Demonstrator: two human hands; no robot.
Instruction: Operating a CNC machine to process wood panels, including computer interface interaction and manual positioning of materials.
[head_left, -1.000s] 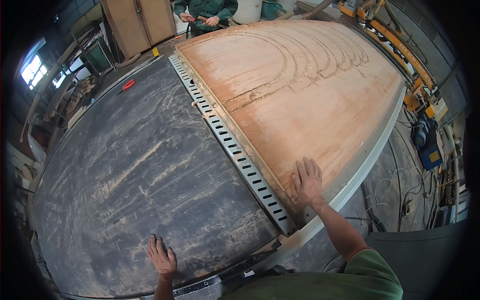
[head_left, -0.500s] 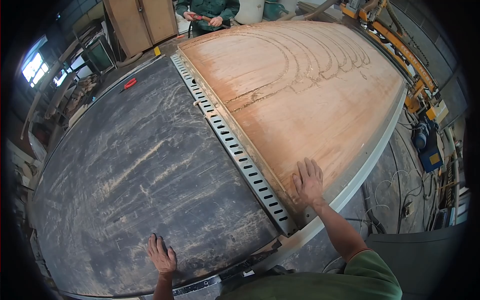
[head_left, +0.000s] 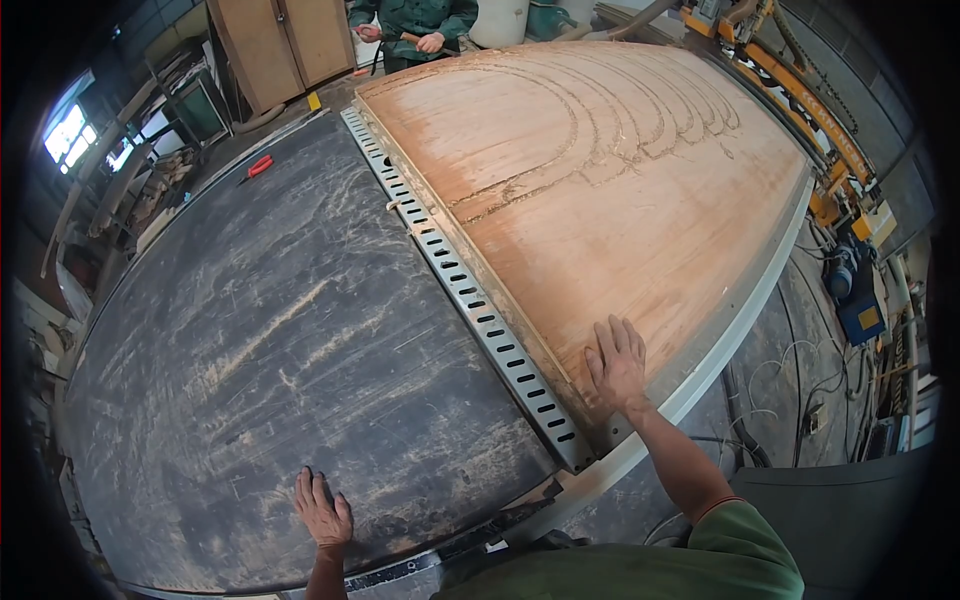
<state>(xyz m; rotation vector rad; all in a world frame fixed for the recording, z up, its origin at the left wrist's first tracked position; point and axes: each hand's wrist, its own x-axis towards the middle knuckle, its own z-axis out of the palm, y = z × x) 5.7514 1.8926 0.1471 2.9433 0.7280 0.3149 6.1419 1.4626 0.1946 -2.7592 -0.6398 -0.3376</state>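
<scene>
My left hand [head_left: 322,508] lies flat on the dark, dusty, scratched tabletop [head_left: 270,330], near its front edge, fingers spread and holding nothing. On the right, my right hand [head_left: 618,362] rests palm down on the near corner of a large wooden sheet [head_left: 640,240]. Its fingers are stretched out, and nothing is in them. Curved, nested grooves with shavings along them are cut into the far part of the sheet. A slotted metal strip [head_left: 470,290] runs along the sheet's left edge, between my two hands.
Red-handled pliers [head_left: 259,167] lie on the dark top's far side. Across the table a person in green [head_left: 410,30] holds a tool. A yellow machine gantry [head_left: 810,110] stands at the right, with cables and a blue box [head_left: 862,318] on the floor. Wooden cabinets [head_left: 262,50] stand behind.
Both my hands stay where they were. Across the table, the other person's hands have shifted: the one at the left has moved further left along the tool.
</scene>
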